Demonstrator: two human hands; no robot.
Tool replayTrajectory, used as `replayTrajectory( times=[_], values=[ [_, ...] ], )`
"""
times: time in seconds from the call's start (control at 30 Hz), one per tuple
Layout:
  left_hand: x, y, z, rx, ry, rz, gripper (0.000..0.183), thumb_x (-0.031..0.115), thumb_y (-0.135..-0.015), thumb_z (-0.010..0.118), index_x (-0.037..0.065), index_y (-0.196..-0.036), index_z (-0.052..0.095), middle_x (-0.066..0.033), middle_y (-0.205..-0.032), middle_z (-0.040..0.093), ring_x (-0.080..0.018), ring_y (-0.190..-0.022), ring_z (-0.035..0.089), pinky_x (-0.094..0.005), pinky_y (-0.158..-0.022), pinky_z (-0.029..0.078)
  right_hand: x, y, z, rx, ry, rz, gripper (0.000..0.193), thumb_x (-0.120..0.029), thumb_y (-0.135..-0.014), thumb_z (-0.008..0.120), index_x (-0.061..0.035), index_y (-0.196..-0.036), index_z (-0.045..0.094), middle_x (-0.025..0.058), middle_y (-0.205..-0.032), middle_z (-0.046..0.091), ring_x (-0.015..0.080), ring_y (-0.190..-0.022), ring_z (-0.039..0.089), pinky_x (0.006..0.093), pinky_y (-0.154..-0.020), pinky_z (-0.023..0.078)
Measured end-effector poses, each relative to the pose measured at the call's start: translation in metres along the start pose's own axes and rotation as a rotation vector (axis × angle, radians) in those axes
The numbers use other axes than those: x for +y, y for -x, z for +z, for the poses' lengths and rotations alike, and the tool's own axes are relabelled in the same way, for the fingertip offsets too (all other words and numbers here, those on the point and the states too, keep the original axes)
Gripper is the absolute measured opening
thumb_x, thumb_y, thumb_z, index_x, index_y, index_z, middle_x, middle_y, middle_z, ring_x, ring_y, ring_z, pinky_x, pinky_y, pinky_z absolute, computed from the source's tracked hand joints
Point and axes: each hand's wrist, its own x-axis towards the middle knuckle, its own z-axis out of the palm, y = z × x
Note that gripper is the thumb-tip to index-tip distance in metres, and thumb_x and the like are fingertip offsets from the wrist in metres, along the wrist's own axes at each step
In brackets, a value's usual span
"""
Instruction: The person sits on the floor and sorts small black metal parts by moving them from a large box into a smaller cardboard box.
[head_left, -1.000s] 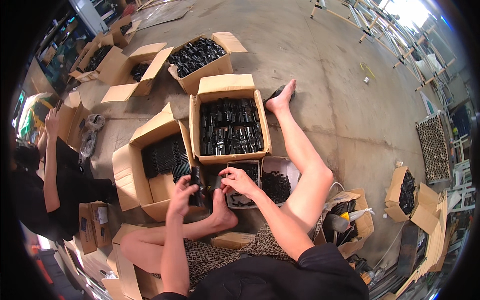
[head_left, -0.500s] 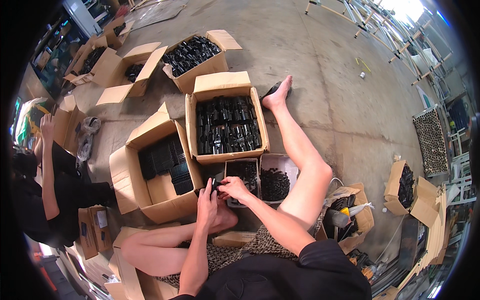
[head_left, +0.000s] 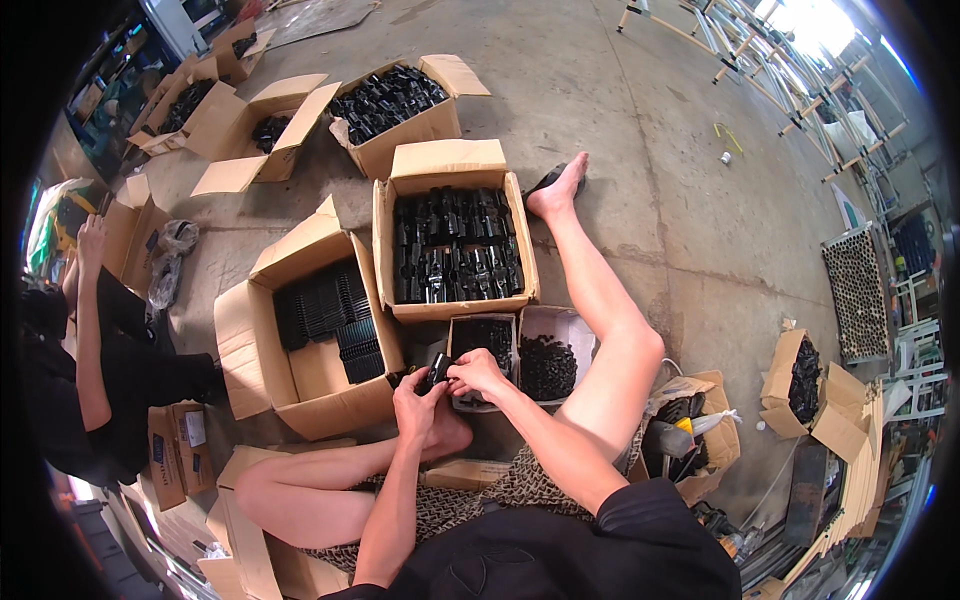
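Observation:
A short black glossy part (head_left: pixel 438 369), apparently plastic, is gripped between the thumb and fingers of my left hand (head_left: pixel 414 408). It stands tilted in front of me. The fingers of my right hand (head_left: pixel 478 373) are pinched together at the part's right side; anything small between them is hidden. Just beyond my right hand are two shallow white trays: the left tray (head_left: pixel 484 404) holds small dark pieces (head_left: pixel 484 335), the right one (head_left: pixel 583 335) a heap of small black pieces (head_left: pixel 547 366).
A carton (head_left: pixel 455 311) of black parts stands ahead, and another carton (head_left: pixel 335 420) with stacked black pieces at its left. More open cartons (head_left: pixel 405 140) lie farther off. At right, a carton (head_left: pixel 722 440) holds a mallet (head_left: pixel 668 438). A co-worker (head_left: pixel 95 370) sits at left.
The black part has turned more upright and shows more of its length. My left fingers have shifted lower on it, while my right hand stays at its side.

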Motion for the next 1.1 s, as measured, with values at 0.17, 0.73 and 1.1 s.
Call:
replayTrajectory(
  times=[0.17, 0.73, 1.1],
  values=[
    [-0.001, -0.003, 0.005, -0.103, 0.096, -0.123, 0.051, 0.017, -0.073, 0.084, -0.004, -0.115, 0.066, -0.0179, -0.098, 0.072, -0.0229, -0.089, 0.069, -0.0329, -0.079, 0.053, 0.004, -0.003, -0.008, 0.005, 0.047, 0.051, 0.019, -0.007, -0.086, 0.067, 0.0116, -0.091, 0.066, 0.0189, -0.081, 0.07, 0.0247, -0.066, 0.072, 0.0322, -0.055, 0.061],
    [0.011, 0.003, 0.012, -0.07, -0.028, 0.12, 0.044, 0.015, -0.084, 0.075, 0.0, -0.119, 0.054, -0.0236, -0.102, 0.068, -0.0397, -0.095, 0.067, -0.0428, -0.083, 0.052, -0.017, 0.004, -0.033, 0.203, 0.366, -0.491, 0.019, -0.014, -0.082, 0.078, -0.0011, -0.093, 0.069, 0.0044, -0.077, 0.071, 0.0093, -0.068, 0.065, 0.0249, -0.061, 0.052],
    [0.008, -0.001, 0.012, -0.012, 0.014, 0.174, 0.042, 0.012, -0.079, 0.078, -0.002, -0.113, 0.058, -0.0226, -0.097, 0.07, -0.0373, -0.092, 0.069, -0.0407, -0.079, 0.054, -0.016, 0.019, 0.008, 0.127, 0.948, -1.152, 0.008, -0.013, -0.08, 0.068, -0.0083, -0.086, 0.065, 0.0066, -0.082, 0.065, 0.0249, -0.084, 0.06, 0.0376, -0.078, 0.045]
  ],
)
